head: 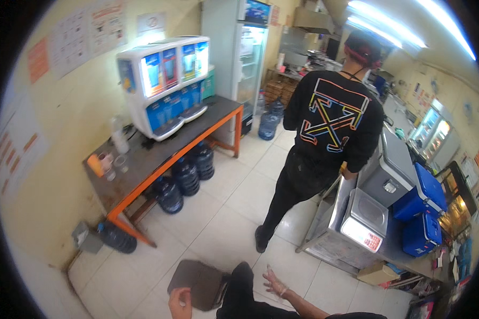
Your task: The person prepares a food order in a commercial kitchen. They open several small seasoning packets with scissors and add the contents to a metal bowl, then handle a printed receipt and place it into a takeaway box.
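My left hand (180,304) is at the bottom edge, held over the near side of a dark brown stool (197,283); its fingers are curled, and whether it holds something I cannot tell. To the right of my dark-clothed leg (241,287), my right hand (275,283), in a clear plastic glove, hangs above the tiled floor (291,259) with its fingers spread and nothing in it.
A person (331,115) in black stands ahead, facing away, beside a steel counter with a digital scale (365,219), a grey cooler box (387,163) and blue coolers (423,187). At left, an orange-framed table (175,159) bears a drink dispenser (167,83), with large water bottles (169,195) beneath.
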Demonstrator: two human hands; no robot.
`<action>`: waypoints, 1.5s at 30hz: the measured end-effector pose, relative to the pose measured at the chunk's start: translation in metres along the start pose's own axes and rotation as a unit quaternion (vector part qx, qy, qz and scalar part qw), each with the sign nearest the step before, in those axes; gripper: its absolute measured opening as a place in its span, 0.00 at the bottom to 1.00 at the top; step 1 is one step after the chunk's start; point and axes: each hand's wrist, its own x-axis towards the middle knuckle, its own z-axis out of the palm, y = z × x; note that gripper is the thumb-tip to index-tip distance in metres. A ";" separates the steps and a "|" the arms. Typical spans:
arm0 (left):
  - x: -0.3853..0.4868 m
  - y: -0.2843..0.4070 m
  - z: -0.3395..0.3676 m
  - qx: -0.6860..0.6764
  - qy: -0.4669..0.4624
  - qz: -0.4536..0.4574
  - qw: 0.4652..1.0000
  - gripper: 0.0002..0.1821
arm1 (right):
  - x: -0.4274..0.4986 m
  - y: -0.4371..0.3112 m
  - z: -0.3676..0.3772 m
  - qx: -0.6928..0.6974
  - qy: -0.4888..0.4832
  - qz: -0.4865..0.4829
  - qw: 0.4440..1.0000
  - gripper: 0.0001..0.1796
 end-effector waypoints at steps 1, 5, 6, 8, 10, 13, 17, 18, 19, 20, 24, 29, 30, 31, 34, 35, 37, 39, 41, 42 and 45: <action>0.043 -0.001 0.008 -0.005 -0.024 -0.002 1.000 0.05 | 0.020 -0.018 0.003 0.107 0.011 -0.018 0.994 0.48; 0.186 -0.001 0.124 -0.100 -0.259 -0.141 0.950 0.15 | 0.083 -0.104 -0.029 0.256 -0.018 -0.027 0.966 0.52; 0.209 0.002 0.169 0.023 -0.313 0.039 0.949 0.13 | 0.103 -0.124 -0.041 0.261 0.021 -0.021 0.965 0.52; 0.264 0.011 0.257 -0.099 -0.478 0.171 0.856 0.22 | 0.150 -0.166 -0.063 0.285 0.075 -0.040 0.955 0.53; 0.299 0.039 0.354 -0.068 -0.433 0.319 0.841 0.23 | 0.205 -0.209 -0.084 0.395 0.179 -0.065 0.898 0.48; 0.367 0.070 0.433 -0.027 -0.458 0.342 0.820 0.17 | 0.266 -0.272 -0.129 0.472 0.304 -0.101 0.821 0.46; 0.467 0.100 0.532 0.004 -0.450 0.502 0.738 0.11 | 0.313 -0.340 -0.210 0.439 0.395 -0.117 0.798 0.44; 0.490 0.101 0.561 0.022 -0.484 0.529 0.697 0.11 | 0.332 -0.357 -0.234 0.417 0.421 -0.114 0.797 0.44; 0.513 0.101 0.592 0.039 -0.515 0.553 0.653 0.11 | 0.350 -0.371 -0.256 0.388 0.446 -0.110 0.799 0.44; 0.535 0.101 0.625 0.055 -0.543 0.576 0.608 0.11 | 0.370 -0.387 -0.280 0.350 0.471 -0.102 0.804 0.43; 0.647 0.140 0.762 0.150 -0.438 0.735 0.495 0.11 | 0.449 -0.473 -0.407 0.121 0.532 -0.044 0.837 0.41; 0.790 0.257 0.881 0.214 -0.402 0.583 0.673 0.19 | 0.517 -0.613 -0.583 -0.225 0.405 0.005 0.886 0.39; 0.824 0.268 0.903 0.243 -0.596 0.449 0.620 0.23 | 0.536 -0.636 -0.612 -0.282 0.365 0.000 0.887 0.39; 0.859 0.277 0.927 0.203 -0.632 0.388 0.639 0.23 | 0.557 -0.659 -0.642 -0.327 0.336 -0.010 0.883 0.39; 0.954 0.286 1.005 0.059 -0.637 0.293 0.710 0.19 | 0.627 -0.721 -0.727 -0.365 0.329 -0.108 0.864 0.36; 0.983 0.288 1.038 0.073 -0.644 0.287 0.705 0.18 | 0.652 -0.741 -0.756 -0.362 0.335 -0.147 0.857 0.36; 1.041 0.297 1.095 0.104 -0.664 0.269 0.690 0.17 | 0.695 -0.789 -0.823 -0.512 0.326 -0.173 0.775 0.40; 1.106 0.323 1.166 0.074 -0.652 0.294 0.695 0.16 | 0.740 -0.852 -0.897 -0.491 0.372 -0.240 0.751 0.40; 1.161 0.358 1.235 0.055 -0.675 0.372 0.635 0.17 | 0.761 -0.901 -0.957 -0.272 0.444 -0.315 0.793 0.36; 1.186 0.381 1.266 0.044 -0.687 0.394 0.609 0.09 | 0.767 -0.925 -0.992 -0.210 0.495 -0.339 0.772 0.35; 1.246 0.464 1.355 0.041 -0.666 0.476 0.572 0.12 | 0.788 -0.988 -1.104 -0.084 0.554 -0.268 0.784 0.35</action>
